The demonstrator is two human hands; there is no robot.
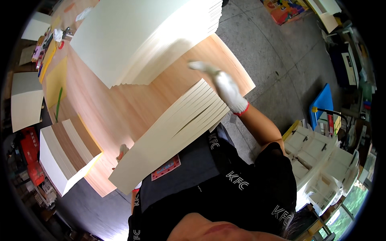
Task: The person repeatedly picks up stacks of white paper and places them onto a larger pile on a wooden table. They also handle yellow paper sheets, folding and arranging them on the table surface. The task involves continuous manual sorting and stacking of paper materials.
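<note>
A thick stack of cream sheets (pixel 173 136) leans across my front, its layers fanned apart toward the right end. At its left end my left hand (pixel 122 152), mostly hidden behind the sheets, is closed on them; a few gloved fingertips show past the edge. My right hand (pixel 225 85), in a white knit glove with a red cuff, is beside the stack's upper right end. Its fingers stretch out to the left, blurred by motion, with nothing visible in them. Beyond, a tall pile of large white sheets (pixel 124 36) lies on the wooden table (pixel 116 106).
Stacked boards with white, brown and cream layers (pixel 70 150) sit at the table's left. A yellow sheet (pixel 57 82) and small tools lie farther back. White plastic bins (pixel 309 148) and a blue panel (pixel 321 102) stand right, past the grey tiled floor (pixel 265 60).
</note>
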